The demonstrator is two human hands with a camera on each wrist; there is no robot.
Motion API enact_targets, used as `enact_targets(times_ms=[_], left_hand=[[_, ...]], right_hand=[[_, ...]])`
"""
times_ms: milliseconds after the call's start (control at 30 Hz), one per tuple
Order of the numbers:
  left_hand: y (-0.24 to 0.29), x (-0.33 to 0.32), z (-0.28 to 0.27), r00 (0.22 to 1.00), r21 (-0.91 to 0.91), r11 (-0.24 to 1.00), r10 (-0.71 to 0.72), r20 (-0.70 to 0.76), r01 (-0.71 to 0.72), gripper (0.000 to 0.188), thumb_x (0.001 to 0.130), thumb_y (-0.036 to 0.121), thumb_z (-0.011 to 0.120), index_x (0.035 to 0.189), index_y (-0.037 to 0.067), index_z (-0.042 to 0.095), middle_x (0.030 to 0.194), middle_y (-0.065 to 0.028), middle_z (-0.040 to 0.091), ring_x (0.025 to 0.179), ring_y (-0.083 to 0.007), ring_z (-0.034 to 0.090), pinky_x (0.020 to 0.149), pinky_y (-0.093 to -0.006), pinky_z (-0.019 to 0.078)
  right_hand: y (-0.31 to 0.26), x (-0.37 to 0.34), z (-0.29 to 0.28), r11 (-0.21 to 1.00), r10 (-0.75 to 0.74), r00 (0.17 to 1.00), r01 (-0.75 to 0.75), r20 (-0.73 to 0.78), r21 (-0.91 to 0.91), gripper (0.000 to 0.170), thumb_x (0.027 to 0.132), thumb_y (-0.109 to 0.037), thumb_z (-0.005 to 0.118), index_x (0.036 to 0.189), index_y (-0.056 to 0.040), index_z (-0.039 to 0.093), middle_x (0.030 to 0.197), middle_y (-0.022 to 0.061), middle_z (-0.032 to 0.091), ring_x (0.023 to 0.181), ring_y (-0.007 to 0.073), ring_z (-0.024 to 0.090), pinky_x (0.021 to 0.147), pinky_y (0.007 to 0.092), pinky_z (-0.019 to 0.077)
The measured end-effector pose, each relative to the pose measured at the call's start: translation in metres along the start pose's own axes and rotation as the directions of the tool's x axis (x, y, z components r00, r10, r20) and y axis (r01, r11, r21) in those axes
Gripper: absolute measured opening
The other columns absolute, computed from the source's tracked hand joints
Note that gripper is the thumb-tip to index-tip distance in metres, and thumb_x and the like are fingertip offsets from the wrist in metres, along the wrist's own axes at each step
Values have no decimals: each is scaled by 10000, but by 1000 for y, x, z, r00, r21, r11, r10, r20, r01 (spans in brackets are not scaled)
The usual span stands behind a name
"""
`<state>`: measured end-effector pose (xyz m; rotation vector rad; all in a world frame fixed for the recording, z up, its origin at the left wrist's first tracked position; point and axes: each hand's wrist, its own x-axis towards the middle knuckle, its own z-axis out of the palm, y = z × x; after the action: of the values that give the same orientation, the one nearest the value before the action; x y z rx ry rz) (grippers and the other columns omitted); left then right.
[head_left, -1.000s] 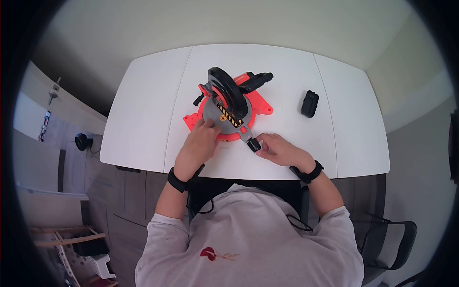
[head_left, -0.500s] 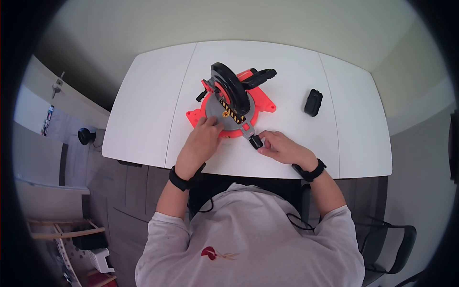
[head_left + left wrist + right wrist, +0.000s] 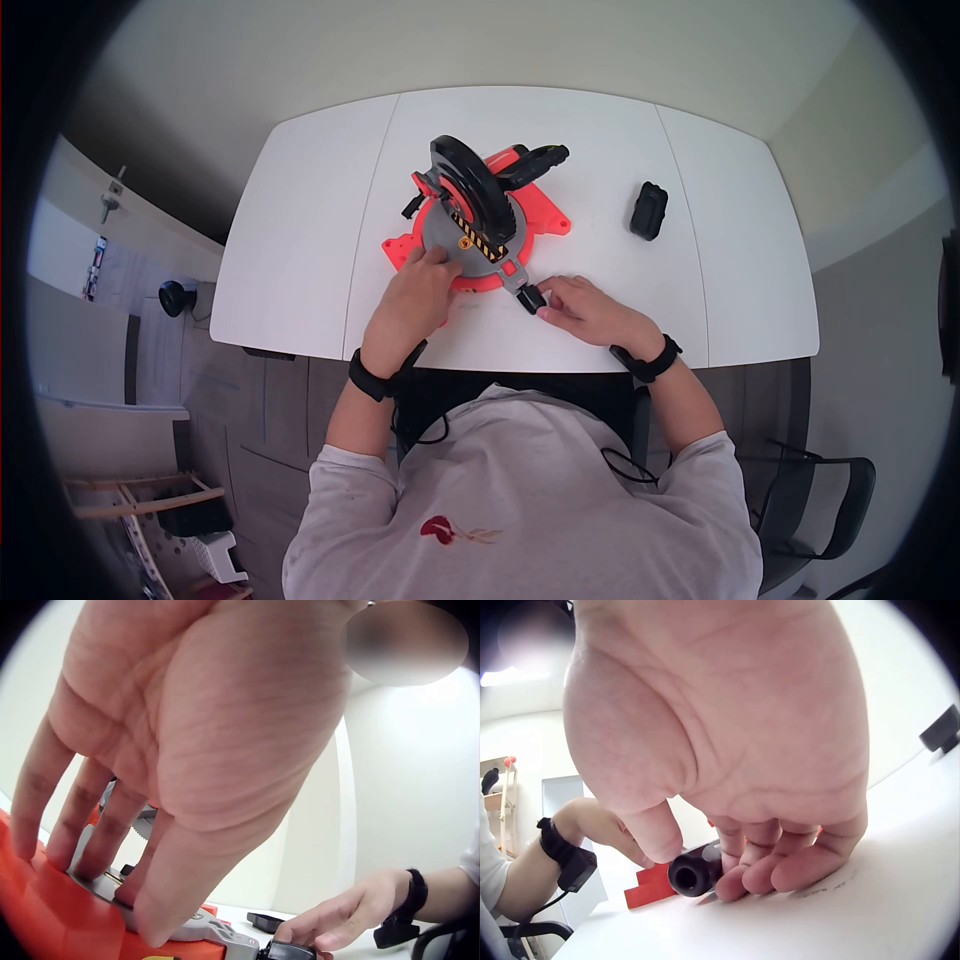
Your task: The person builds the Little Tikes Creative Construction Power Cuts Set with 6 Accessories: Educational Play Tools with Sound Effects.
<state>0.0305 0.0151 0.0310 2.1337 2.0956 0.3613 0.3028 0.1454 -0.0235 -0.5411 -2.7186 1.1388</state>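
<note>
An orange, grey and black toy mitre saw (image 3: 482, 225) stands on the white table (image 3: 300, 230), its black blade guard (image 3: 470, 190) raised over a grey disc. The left hand (image 3: 415, 298) holds the near-left rim of the base; in the left wrist view its fingertips (image 3: 94, 862) rest on top and its thumb lies against the front edge. At the end of the grey front arm, the right hand (image 3: 592, 312) pinches the black knob (image 3: 530, 298). The right wrist view shows the knob (image 3: 694, 871) between thumb and fingers, with the fingertips low by the tabletop.
A small black case (image 3: 649, 211) lies on the table to the right of the saw. A black chair (image 3: 830, 510) stands at the lower right, and a wooden rack (image 3: 150, 500) at the lower left. Both wrists wear black bands.
The head view has shifted slightly. Both hands keep their places on the saw, and no object has visibly moved on the table.
</note>
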Motion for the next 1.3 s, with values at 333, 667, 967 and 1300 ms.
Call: enact_targets(times_ms=[333,667,967,1300], left_hand=[[-4,0,4,1000,14,1000,5,-31,-4,241,833,-20,703,1070,12,734,1163,-171,662,1067,-384,643,930,-431,550],[-3,1,4,1000,45,999,3,-21,-2,236,832,-21,708,1062,26,738,1152,-156,661,1047,-370,648,920,-425,558],[-4,-1,6,999,32,999,21,-50,-19,252,824,-30,708,1069,22,735,1144,-147,660,1040,-359,650,919,-419,558],[-6,-1,8,997,35,999,38,-62,-36,248,821,-31,700,1062,15,735,1098,-147,656,1026,-356,643,905,-425,553]], right_hand=[[-1,0,2,1000,16,1000,-16,-11,-4,328,1049,-289,600,1236,-20,575,944,124,646,979,327,607,971,442,441],[-23,6,8,979,174,980,-182,-94,-91,382,1080,-385,512,1182,-24,585,1084,199,691,1044,412,634,921,504,493],[-27,7,17,960,189,966,-219,-174,-175,376,1057,-368,566,1233,-35,578,1092,200,691,1051,431,631,894,521,502],[-24,7,25,938,166,962,-222,-217,-267,407,1031,-420,592,1231,-66,575,1085,159,701,1043,388,670,807,565,530]])
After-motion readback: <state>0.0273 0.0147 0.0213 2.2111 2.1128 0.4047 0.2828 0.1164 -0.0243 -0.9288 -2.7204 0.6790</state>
